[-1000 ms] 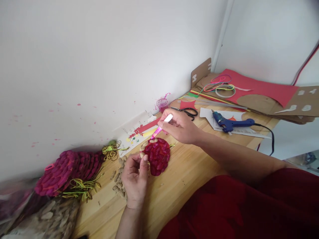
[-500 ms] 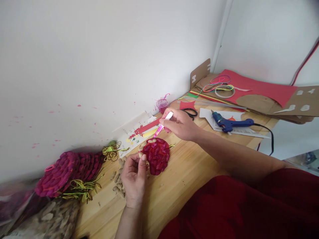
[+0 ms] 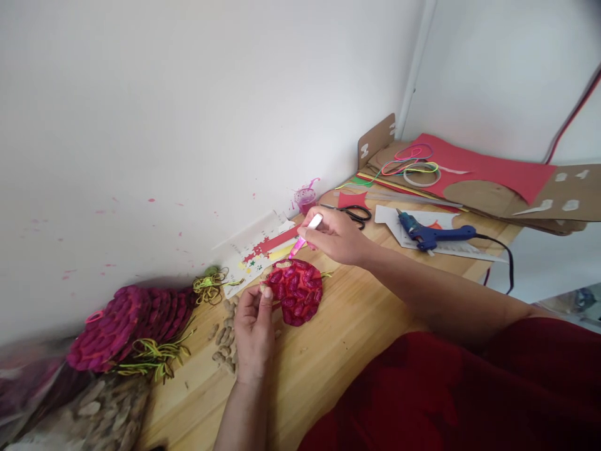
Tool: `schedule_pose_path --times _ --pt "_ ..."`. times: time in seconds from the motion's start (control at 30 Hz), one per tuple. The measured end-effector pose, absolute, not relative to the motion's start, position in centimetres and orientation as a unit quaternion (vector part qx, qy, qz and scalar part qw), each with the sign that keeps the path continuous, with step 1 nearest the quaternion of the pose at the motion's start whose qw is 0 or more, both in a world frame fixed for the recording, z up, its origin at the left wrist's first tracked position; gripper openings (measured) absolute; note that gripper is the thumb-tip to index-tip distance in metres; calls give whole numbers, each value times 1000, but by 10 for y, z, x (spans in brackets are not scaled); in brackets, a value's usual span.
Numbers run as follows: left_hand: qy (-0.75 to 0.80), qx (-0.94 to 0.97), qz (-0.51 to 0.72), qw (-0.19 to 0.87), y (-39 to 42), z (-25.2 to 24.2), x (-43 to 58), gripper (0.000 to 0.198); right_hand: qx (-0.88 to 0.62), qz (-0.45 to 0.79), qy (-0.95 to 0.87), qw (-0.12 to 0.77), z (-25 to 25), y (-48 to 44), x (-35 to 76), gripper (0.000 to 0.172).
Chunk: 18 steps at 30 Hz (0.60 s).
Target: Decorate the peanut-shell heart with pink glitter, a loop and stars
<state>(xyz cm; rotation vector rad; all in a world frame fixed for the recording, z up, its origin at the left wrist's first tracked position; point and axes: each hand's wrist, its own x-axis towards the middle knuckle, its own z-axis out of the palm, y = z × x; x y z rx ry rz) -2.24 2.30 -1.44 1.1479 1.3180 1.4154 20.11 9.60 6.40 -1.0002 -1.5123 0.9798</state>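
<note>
My left hand (image 3: 254, 332) pinches the near-left rim of a round disc covered in peanuts (image 3: 301, 295). Most of its shells are painted magenta, while a few along the upper-left edge are still plain tan. A paintbrush (image 3: 297, 245) with a white handle and a pink-soaked tip is gripped in my right hand (image 3: 340, 237). The brush tip meets the disc's far edge beside the unpainted peanuts. Loose peanuts (image 3: 225, 338) lie on the wooden table just left of my left hand.
At left leans a stack of magenta discs (image 3: 107, 332) with yellow-green cords, behind a bag of peanuts (image 3: 107, 407). A paint cup (image 3: 306, 199) stands against the splattered wall. Scissors (image 3: 360, 216), a blue glue gun (image 3: 436, 235) and cardboard with red sheets (image 3: 493, 166) occupy the right.
The disc has tilted so that its painted face shows more fully. My right hand and the brush have shifted slightly left, and my left hand has moved only a little.
</note>
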Motion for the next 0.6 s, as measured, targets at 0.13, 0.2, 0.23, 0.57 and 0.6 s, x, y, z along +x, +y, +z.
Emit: schedule_pose_path --times 0.13,0.2,0.23,0.57,0.6 --pt "513 413 569 493 23 -12 -20 38 -398 408 -626 532 64 97 201 19" --pt "506 394 582 500 23 -9 -19 39 -384 419 -625 536 63 97 201 19" --pt "502 384 588 505 23 -8 -19 40 -382 423 -625 533 62 97 201 19" --pt "483 312 591 566 30 -6 -14 50 -386 431 -631 516 57 99 199 24" --pt "480 309 592 568 31 -5 -14 50 -386 431 -630 518 57 99 199 24"
